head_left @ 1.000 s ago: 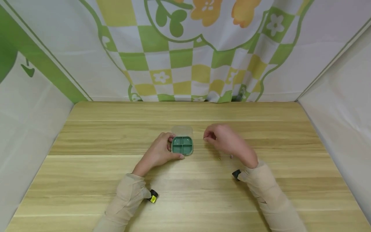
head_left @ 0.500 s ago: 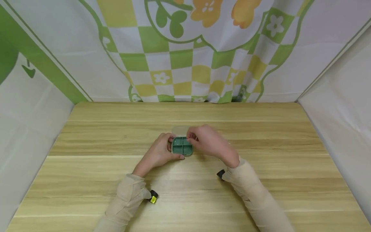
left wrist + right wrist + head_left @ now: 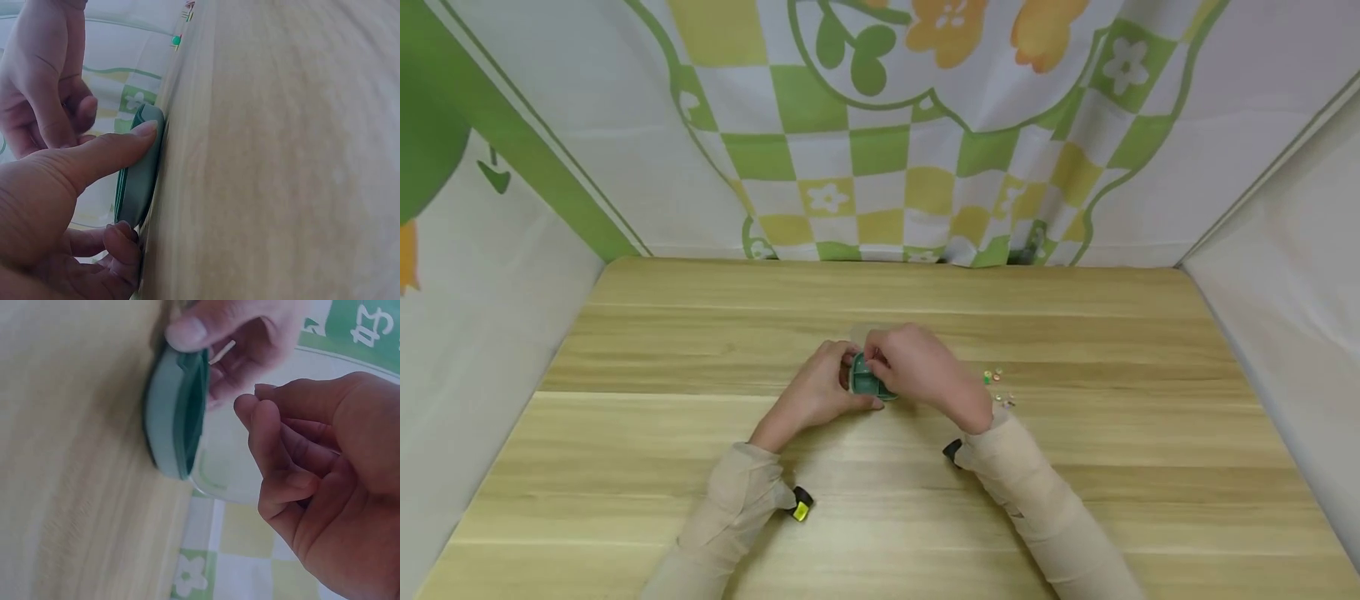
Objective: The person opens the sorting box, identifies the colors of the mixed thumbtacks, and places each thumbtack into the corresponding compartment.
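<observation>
A small green pill box (image 3: pixel 867 384) with four-way dividers lies on the table, its compartments facing up. My left hand (image 3: pixel 820 385) grips its left side, the thumb on the near edge and fingers at the far edge; the left wrist view shows the thumb (image 3: pixel 119 153) pressing the box wall. Above the box's right half hovers my right hand (image 3: pixel 921 367), thumb and fingertips drawn together over the compartments. In the right wrist view its fingers (image 3: pixel 265 422) are curled, and whether anything tiny sits between the tips is hidden. Part of the box is covered by this hand.
Behind the box is a clear lid (image 3: pixel 867 332), attached or separate I cannot tell. Several tiny coloured pieces (image 3: pixel 988 377) lie on the wooden table (image 3: pixel 880 533) to the right. A patterned curtain (image 3: pixel 880 150) hangs along the back edge.
My right hand has moved left from beside the tiny pieces to over the pill box. My left hand keeps its grip on the box. The head view has shifted slightly.
</observation>
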Demonstrator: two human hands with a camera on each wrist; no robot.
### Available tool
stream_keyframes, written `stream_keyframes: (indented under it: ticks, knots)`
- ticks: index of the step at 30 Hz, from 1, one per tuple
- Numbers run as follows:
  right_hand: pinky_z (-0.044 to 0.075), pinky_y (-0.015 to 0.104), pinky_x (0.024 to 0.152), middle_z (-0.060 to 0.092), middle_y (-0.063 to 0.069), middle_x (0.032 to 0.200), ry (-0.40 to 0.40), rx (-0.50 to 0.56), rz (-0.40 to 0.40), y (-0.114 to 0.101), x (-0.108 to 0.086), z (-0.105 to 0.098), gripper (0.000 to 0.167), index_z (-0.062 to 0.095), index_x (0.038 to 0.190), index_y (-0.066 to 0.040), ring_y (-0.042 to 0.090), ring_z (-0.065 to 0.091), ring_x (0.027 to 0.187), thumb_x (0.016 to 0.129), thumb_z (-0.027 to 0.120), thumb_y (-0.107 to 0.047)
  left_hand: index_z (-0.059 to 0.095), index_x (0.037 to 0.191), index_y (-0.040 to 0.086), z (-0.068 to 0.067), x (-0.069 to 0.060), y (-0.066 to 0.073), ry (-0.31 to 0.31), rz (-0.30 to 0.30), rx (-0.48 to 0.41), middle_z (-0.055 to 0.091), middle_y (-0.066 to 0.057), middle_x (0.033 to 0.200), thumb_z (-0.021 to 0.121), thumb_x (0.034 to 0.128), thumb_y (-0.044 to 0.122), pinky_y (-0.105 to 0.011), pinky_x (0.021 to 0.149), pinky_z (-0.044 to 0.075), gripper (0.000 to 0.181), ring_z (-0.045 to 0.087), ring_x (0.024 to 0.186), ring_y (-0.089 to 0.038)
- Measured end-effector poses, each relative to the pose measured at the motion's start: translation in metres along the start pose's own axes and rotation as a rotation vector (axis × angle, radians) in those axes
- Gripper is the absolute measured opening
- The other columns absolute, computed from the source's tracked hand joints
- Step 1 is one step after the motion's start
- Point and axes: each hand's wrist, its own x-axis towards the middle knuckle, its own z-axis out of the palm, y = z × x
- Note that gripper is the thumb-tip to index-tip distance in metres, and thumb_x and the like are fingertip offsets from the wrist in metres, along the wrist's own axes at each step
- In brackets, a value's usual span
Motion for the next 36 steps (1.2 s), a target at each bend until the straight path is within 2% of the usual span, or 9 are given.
stream_keyframes:
  ticks: [5,8,12,17,27,36]
  knots:
    - [0.054,0.033,0.068,0.073,0.001,0.088,0.004,-0.043,-0.005,-0.001,0.0,0.006,0.009,0.071,0.097,-0.013,0.013,0.061,0.072,0.104,0.067,-0.019,0.056,0.138,0.004,0.001,0.001,-0.001,0.003,-0.001,-0.009,0.057,-0.012,0.128,0.094,0.0783,0.036,-0.036,0.09,0.052,0.078,0.058,0.107,-0.023]
    - [0.055,0.035,0.069,0.073,0.001,0.088,0.012,-0.055,0.019,0.0,0.0,0.009,0.01,0.071,0.097,-0.013,0.014,0.062,0.073,0.104,0.067,-0.019,0.056,0.137,0.005,0.001,0.0,-0.001,0.005,0.006,-0.009,0.058,-0.013,0.129,0.094,0.0783,0.037,-0.036,0.088,0.051,0.077,0.059,0.107,-0.023]
    - [0.055,0.034,0.068,0.072,0.002,0.088,0.014,-0.075,0.028,0.002,0.0,0.012,0.009,0.07,0.098,-0.013,0.015,0.062,0.072,0.104,0.065,-0.016,0.058,0.135,0.005,0.001,0.0,0.0,0.003,0.022,-0.004,0.059,-0.012,0.127,0.094,0.0779,0.039,-0.035,0.086,0.05,0.076,0.057,0.105,-0.023]
    - [0.054,0.033,0.065,0.073,0.002,0.087,0.025,-0.097,0.007,0.002,0.002,0.017,0.011,0.07,0.098,-0.012,0.015,0.062,0.071,0.104,0.062,-0.013,0.059,0.134,0.005,0.001,0.0,0.0,0.009,0.019,0.003,0.059,-0.012,0.125,0.095,0.0776,0.038,-0.04,0.091,0.051,0.075,0.058,0.107,-0.023]
    - [0.052,0.031,0.062,0.072,0.003,0.088,0.038,-0.087,0.013,0.002,0.005,0.022,0.011,0.07,0.096,-0.011,0.014,0.061,0.07,0.104,0.061,-0.012,0.06,0.132,0.004,0.0,0.001,-0.002,0.023,0.025,0.024,0.06,-0.012,0.122,0.095,0.0775,0.037,-0.039,0.09,0.05,0.072,0.057,0.104,-0.023]
    - [0.052,0.031,0.064,0.07,0.002,0.086,0.041,-0.071,0.017,0.002,0.005,0.023,0.01,0.068,0.095,-0.012,0.014,0.06,0.07,0.103,0.062,-0.012,0.06,0.131,0.005,0.0,0.0,-0.002,0.024,0.022,0.022,0.06,-0.012,0.124,0.095,0.0778,0.037,-0.04,0.091,0.049,0.071,0.056,0.105,-0.024]
